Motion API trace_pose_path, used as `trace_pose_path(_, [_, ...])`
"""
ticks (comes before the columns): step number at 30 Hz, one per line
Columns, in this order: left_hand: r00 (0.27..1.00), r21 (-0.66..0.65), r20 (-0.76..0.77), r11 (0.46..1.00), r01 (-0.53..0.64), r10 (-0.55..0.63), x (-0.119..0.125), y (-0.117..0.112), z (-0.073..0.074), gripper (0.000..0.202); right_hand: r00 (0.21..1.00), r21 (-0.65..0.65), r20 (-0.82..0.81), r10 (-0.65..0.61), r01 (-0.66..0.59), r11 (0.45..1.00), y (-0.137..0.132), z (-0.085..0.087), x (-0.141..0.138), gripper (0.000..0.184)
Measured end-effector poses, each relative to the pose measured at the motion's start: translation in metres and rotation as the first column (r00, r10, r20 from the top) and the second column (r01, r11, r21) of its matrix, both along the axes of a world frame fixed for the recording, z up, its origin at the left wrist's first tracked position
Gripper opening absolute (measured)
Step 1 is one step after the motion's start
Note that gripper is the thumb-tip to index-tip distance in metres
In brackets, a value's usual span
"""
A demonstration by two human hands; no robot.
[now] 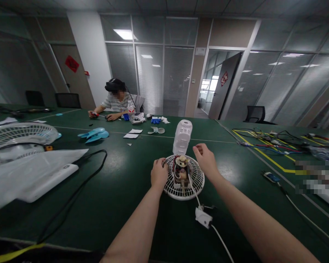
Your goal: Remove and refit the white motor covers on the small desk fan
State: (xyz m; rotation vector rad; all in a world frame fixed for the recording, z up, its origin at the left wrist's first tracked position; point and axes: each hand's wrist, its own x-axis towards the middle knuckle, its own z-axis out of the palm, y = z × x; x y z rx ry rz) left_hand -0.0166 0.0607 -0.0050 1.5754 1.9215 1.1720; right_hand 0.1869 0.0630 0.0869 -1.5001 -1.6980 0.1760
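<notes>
A white round fan grille (199, 187) lies on the green table before me, with an exposed fan motor (183, 173) and wiring in its middle. At its left rim is my left hand (159, 174), fingers curled closed around a small dark piece (163, 163) too small to name. My right hand (205, 159) hovers by the far right rim, fingertips pinched together; what they hold, if anything, cannot be made out. Behind the grille stands a white vented housing (183, 137). A white cord runs from the motor to a white plastic part (203, 217) nearer me.
Left lie another fan grille (41, 131), a plastic bag (44, 166), a black cable (82, 182) and blue fan blades (94, 134). Across the table a person (117, 98) holds a red tool beside a bottle (131, 109). Right are a plug (271, 177) and wires (274, 142).
</notes>
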Motion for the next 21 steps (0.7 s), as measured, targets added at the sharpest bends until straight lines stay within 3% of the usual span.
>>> trace_pose_path(5, [1.0, -0.022, 0.022, 1.0, 0.004, -0.004, -0.001, 0.003, 0.0, 0.028, 0.993, 0.081, -0.066, -0.1, 0.106, 0.991, 0.065, 0.02, -0.03, 0.082])
trace_pose_path(9, [1.0, -0.033, 0.022, 0.999, -0.001, 0.001, -0.001, 0.005, 0.0, 0.027, 0.971, 0.013, -0.052, -0.232, 0.233, 0.972, 0.09, 0.022, -0.057, 0.111])
trace_pose_path(12, [1.0, -0.03, 0.021, 1.0, -0.001, 0.002, -0.001, 0.005, 0.0, 0.027, 0.964, -0.035, -0.036, -0.264, 0.263, 0.964, 0.096, 0.019, -0.066, 0.104])
trace_pose_path(21, [0.998, -0.001, 0.055, 1.0, -0.011, 0.011, -0.001, 0.007, -0.004, 0.026, 0.963, -0.01, 0.032, -0.266, 0.267, 0.964, 0.087, 0.02, -0.066, 0.085])
